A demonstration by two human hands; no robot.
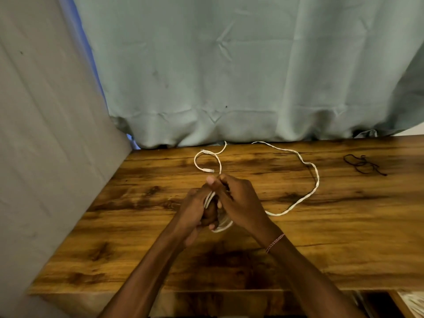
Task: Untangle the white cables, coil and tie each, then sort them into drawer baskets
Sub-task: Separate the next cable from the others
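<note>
Slippage looks the likeliest trouble: the left hand point(196, 211) has its fingers curled round a small coil point(221, 226) of white cable point(318, 180) at the middle of the table point(137, 226), and the right hand point(241, 203) pinches a strand at the top of that coil. If either grip eases, the turns could spring apart and the winding would need redoing. The loose tail runs out from under the right hand toward 3 o'clock, then bends back to the far edge at 1 o'clock. It looks twisted along its length, so drawn in as it lies it may kink or knot. A second loop point(207, 170) with a plug end sits at 12 o'clock, just beyond the fingers, and could snag the pinched strand. A dark string point(362, 165) lies at 2 o'clock, well apart from both hands

How many turns the coil has is hidden by the hands, and whether loop and tail are one cable cannot be told. The far ends seem to vanish under the curtain point(229, 76). A pale thing point(410, 301) at 5 o'clock, cut off by the frame, may be a drawer basket
</note>
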